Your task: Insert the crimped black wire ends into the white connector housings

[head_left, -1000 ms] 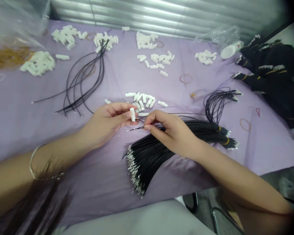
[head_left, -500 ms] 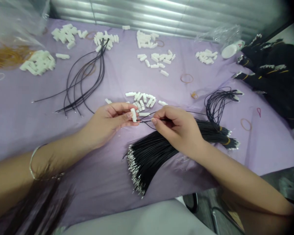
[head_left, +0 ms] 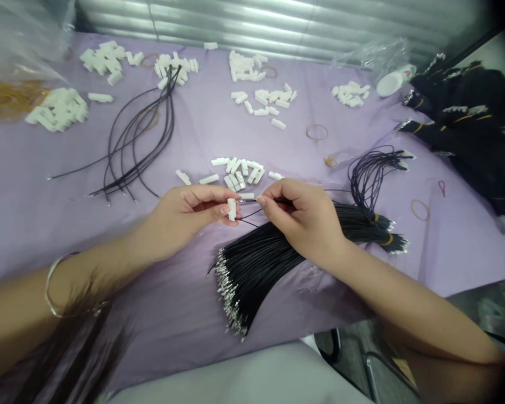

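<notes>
Between thumb and fingers, my left hand [head_left: 189, 216] holds a white plastic connector housing [head_left: 232, 210] upright. Thin black wires [head_left: 249, 215] run from its lower end toward my right hand [head_left: 305, 216]. My right hand is closed in a pinch on a black wire, whose tip [head_left: 244, 201] points at the housing. Whether that tip touches the housing I cannot tell. Below my right hand lies a thick bundle of black wires [head_left: 256, 275] with silvery crimped ends fanned out. Just beyond my hands is a small group of loose white housings [head_left: 239, 174].
A purple cloth [head_left: 172, 342] covers the table. Several piles of white housings [head_left: 61, 109] lie toward the back. Loose black wires [head_left: 168, 123] curve at the left, and a wired bunch [head_left: 364, 179] lies right. Rubber bands [head_left: 8, 101] and dark wire bundles [head_left: 475, 140] sit at the sides.
My right hand has brought a wire tip up level with the top part of the housing. The wires below have spread apart. The whole view has shifted slightly.
</notes>
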The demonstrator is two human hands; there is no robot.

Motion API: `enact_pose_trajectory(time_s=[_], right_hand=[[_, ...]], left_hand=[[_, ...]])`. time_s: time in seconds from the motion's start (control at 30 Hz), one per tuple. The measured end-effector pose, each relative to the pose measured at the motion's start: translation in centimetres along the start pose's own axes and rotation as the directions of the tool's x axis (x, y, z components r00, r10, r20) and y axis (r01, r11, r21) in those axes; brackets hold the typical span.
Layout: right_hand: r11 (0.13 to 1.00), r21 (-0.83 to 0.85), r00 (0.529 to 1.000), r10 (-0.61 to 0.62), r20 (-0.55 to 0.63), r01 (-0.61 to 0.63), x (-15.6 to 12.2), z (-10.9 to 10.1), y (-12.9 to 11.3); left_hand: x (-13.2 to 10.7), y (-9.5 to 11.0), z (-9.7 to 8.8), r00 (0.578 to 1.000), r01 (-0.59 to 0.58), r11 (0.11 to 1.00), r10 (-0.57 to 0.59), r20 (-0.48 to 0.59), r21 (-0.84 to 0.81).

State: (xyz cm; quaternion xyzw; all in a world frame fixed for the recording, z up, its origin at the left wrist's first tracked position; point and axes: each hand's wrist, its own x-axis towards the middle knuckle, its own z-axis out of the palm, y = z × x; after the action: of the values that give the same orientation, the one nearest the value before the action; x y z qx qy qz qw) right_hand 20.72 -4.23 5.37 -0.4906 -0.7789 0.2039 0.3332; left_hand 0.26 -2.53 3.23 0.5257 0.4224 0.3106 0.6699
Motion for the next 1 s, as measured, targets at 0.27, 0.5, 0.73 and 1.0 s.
enact_pose_trajectory(time_s=[0.27,0.5,0.73,1.0], right_hand=[[1.000,-0.023,1.000,-0.006,-0.012,0.006,0.01,0.03,0.10],[0.999,-0.035,0.999,-0.035,-0.034,0.034,-0.14,0.23,0.17],[0.998,-0.042,0.999,-0.047,-0.011,0.046,-0.30,0.56,0.37],[0.999,-0.034,0.999,-0.027,0.024,0.027,-0.30,0.71,0.24]], left_hand=[[-0.03,-0.03,0.03,1.000,0.001,0.999,-0.001,0.003,-0.040],[0.16,-0.02,0.17,1.000,0.007,0.999,-0.007,-0.006,-0.052],[0.10,-0.08,0.16,1.000,-0.015,1.000,0.015,0.001,-0.018],[0.02,0.38,0.41,0.999,0.003,0.999,-0.002,-0.042,0.038]])
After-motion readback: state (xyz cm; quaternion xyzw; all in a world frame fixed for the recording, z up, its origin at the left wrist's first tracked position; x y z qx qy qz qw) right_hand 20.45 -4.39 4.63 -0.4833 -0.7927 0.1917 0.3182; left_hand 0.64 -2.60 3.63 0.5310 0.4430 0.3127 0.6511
